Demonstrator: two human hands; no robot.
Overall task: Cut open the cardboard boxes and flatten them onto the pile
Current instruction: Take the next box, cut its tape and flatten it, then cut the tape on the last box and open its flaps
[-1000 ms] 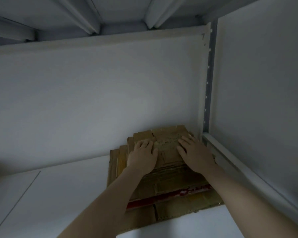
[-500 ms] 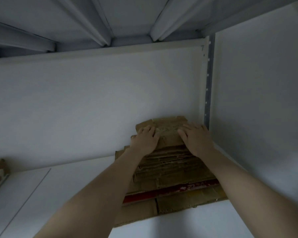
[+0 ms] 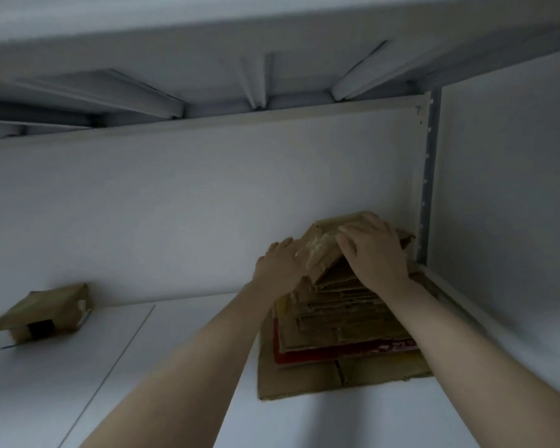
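While the top cardboard [image 3: 320, 253] is pressed under the released right grip [image 3: 374, 250], its edge is met by the left grip [image 3: 280, 263], whose hold cannot be told.

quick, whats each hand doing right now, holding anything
Left hand: open, fingers straight against the left edge of the top cardboard.
Right hand: open, pressing flat on that cardboard.

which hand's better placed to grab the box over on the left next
Probably left: the left hand touches the left side of the pile, nearer the box; the right hand presses the top cardboard by the right corner.
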